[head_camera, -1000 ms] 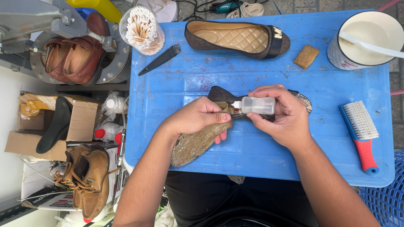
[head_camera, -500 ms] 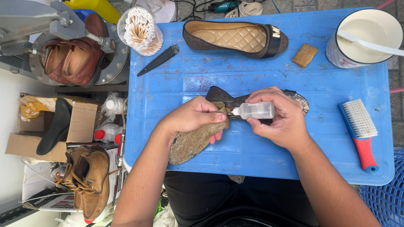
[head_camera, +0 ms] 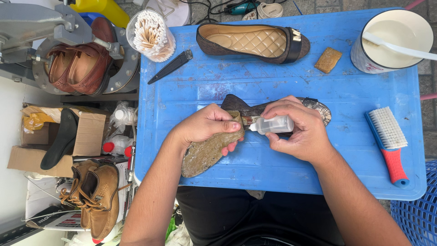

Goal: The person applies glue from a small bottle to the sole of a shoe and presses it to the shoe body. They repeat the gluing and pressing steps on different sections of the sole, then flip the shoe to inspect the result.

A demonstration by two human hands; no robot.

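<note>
At the centre of the frame my left hand pinches the peeled-back sole, thumb on top and fingers curled underneath, so the worn tan flap slants down toward the lower left and hangs just over the near edge of the blue bench. My right hand is wrapped around a small clear glue bottle, fingers pressed together on its body, the nozzle pointing left into the gap where the sole parts from the dark flat shoe lying under both hands. The shoe's other end shows past my right knuckles.

Along the upper edge of the bench lies the matching flat shoe with a quilted insole, a small brown sponge block to its right and a white tub in the upper right corner. A cup of cotton swabs and a black knife sit at upper left. A red-handled brush lies at right.
</note>
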